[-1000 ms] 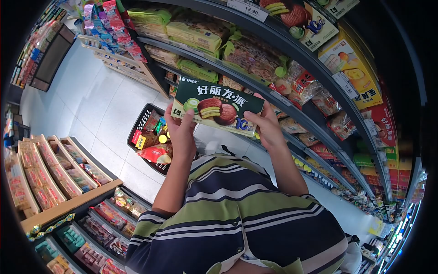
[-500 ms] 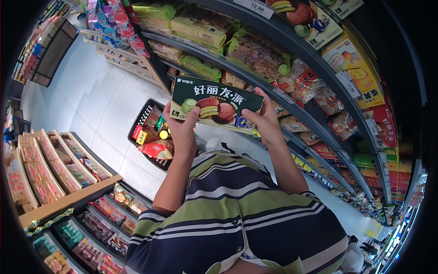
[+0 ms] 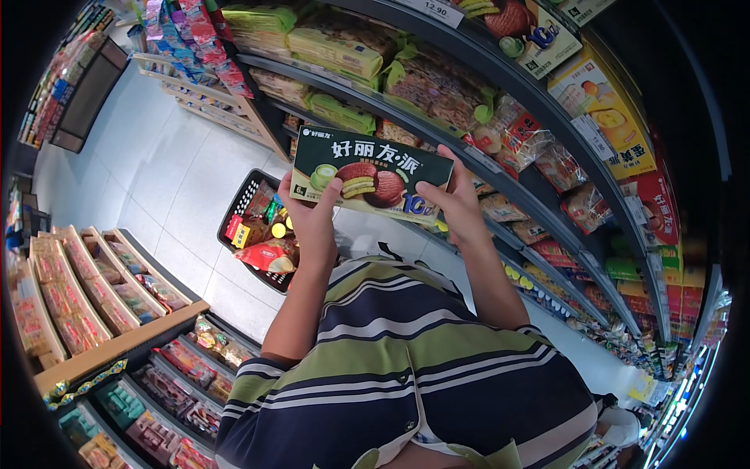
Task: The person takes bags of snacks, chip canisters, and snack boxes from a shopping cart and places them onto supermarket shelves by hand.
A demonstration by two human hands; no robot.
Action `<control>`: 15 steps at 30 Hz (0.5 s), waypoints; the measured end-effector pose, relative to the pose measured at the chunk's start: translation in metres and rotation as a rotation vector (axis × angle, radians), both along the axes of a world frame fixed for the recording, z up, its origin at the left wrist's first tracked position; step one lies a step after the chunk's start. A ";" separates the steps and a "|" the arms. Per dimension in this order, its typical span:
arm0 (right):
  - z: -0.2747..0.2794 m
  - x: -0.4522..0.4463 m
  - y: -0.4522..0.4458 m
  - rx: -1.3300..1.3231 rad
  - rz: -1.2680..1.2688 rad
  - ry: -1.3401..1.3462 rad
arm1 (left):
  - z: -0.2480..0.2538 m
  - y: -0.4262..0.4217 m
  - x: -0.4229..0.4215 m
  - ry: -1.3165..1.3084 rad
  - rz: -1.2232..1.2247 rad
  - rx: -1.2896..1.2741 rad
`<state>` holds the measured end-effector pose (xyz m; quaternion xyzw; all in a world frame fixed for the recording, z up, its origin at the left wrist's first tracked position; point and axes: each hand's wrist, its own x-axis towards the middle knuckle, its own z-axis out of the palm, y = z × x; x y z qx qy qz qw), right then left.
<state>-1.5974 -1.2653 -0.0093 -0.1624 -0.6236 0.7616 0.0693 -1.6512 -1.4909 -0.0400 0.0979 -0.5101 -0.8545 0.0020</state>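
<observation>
Between my two hands is a dark green box of chocolate pies [image 3: 370, 176], its front face turned up toward me. Round chocolate-coated pies with a green filling and a green cup are printed on it. My left hand [image 3: 312, 223] grips the left end, thumb pressed on the front. At the right end my right hand [image 3: 459, 205] is closed in the same way, its thumb beside the printed "10". The other fingers are mostly hidden behind the box. Both hands hold it in front of my chest, above the floor.
A black shopping basket [image 3: 226, 205] with snack packs stands on the tiled floor at left. Shelves [image 3: 500, 168] of packaged bread and boxed pies run close along the right. Low bins [image 3: 117, 332] of packaged goods stand at lower left. Hanging packets [image 3: 195, 39] are at upper left.
The box and both hands stay almost in place. The view has shifted very slightly against the shelves.
</observation>
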 end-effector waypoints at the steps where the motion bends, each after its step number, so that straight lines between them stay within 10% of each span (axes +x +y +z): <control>1: 0.002 0.000 0.000 -0.007 -0.010 -0.011 | 0.000 0.000 0.000 0.005 -0.003 -0.006; 15: 0.010 -0.001 0.012 -0.072 -0.053 -0.010 | 0.006 0.000 0.002 -0.073 -0.080 0.195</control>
